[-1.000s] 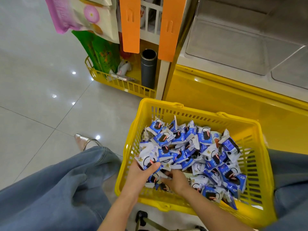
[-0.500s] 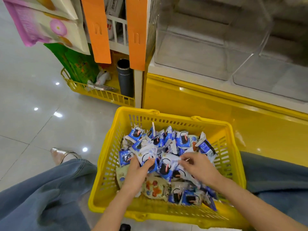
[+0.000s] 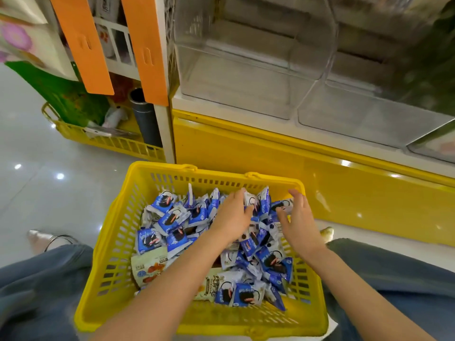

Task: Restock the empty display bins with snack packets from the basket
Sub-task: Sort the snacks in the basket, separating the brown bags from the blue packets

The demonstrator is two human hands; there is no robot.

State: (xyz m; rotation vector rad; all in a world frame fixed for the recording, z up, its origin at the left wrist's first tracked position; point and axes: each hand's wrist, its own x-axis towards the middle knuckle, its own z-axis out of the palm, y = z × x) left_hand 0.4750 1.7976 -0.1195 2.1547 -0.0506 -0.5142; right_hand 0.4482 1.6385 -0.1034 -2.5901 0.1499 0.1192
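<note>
- Shop: clear display bins (image 3: 246, 77) on yellow shelf base (image 3: 270, 168)
- Yellow shopping basket (image 3: 118, 230) full of snack packets (image 3: 170, 217)
- Hanging bagged goods (image 3: 64, 94), glossy tile floor (image 3: 49, 168)

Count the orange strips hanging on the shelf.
2. The left orange strip hangs at the upper left; the right orange strip hangs next to it, beside the clear bin. Others may lie out of frame.

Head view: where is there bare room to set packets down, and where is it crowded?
Both clear bins above the yellow base are bare: the left bin and the right bin. In the basket, only a strip along the near wall is bare. The packets crowd its middle and right, where the left hand and right hand reach in.
</note>
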